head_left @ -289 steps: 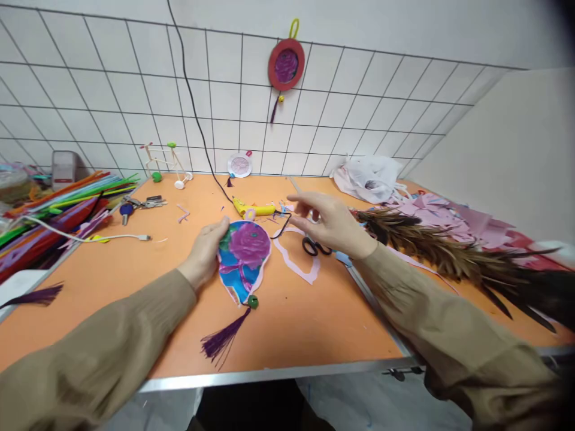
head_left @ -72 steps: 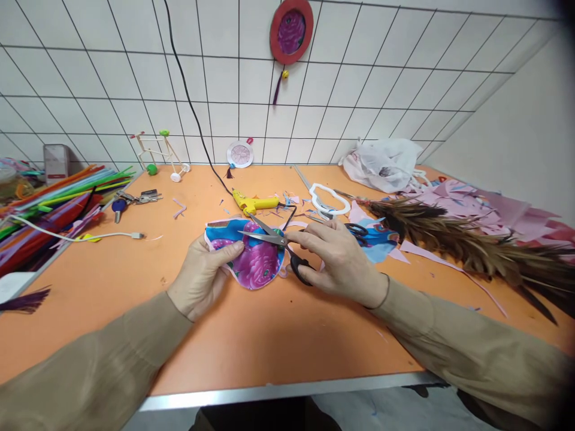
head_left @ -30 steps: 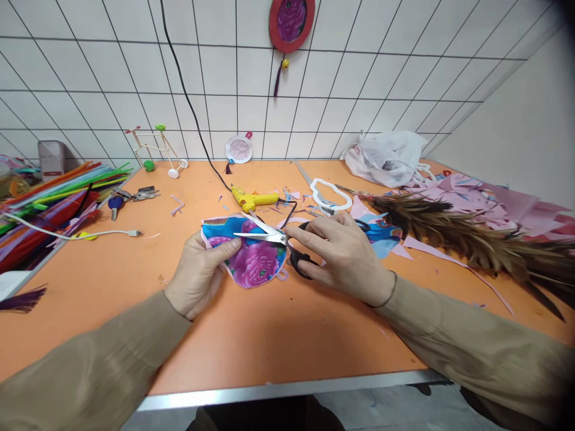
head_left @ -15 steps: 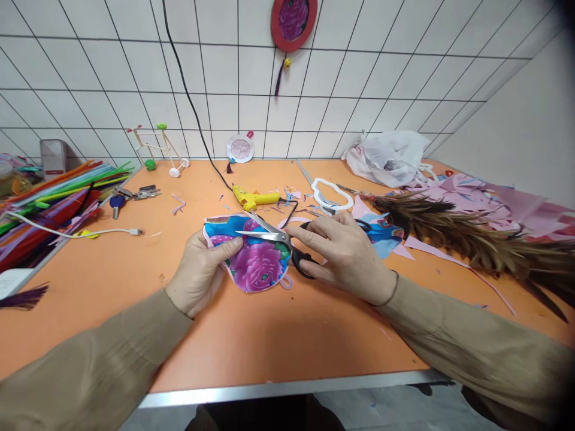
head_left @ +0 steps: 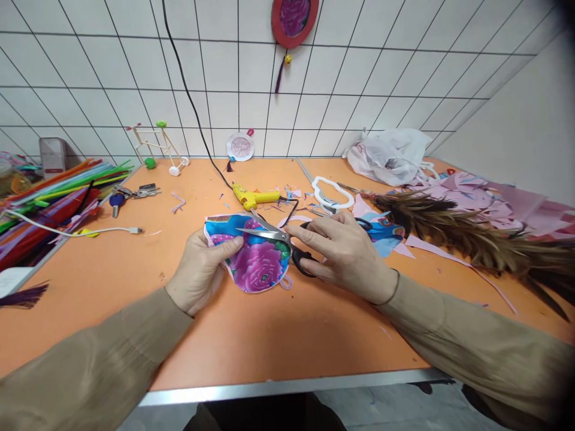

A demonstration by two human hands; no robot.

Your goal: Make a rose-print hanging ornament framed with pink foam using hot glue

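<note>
My left hand (head_left: 202, 269) grips the left edge of a floral fabric piece (head_left: 258, 266), pink and blue with a pale border, its thumb on top. A small pale loop sticks out at the piece's lower right. My right hand (head_left: 344, 254) is closed round the black handles of scissors (head_left: 274, 234). Their silver blades are parted and lie over the upper part of the fabric, tips pointing left. Just behind the fabric a yellow glue gun (head_left: 256, 196) rests on the table, its black cord trailing.
Colourful pipe cleaners (head_left: 58, 203) lie at the left, near keys (head_left: 135, 194) and a white cable (head_left: 103, 231). Behind my right hand is a white cloud-shaped frame (head_left: 331, 194). Brown feathers (head_left: 471, 239), pink scraps (head_left: 489, 200) and a plastic bag (head_left: 387, 157) occupy the right.
The view has shifted very slightly. Both hands, the scissors and the fabric hold nearly the same positions.
</note>
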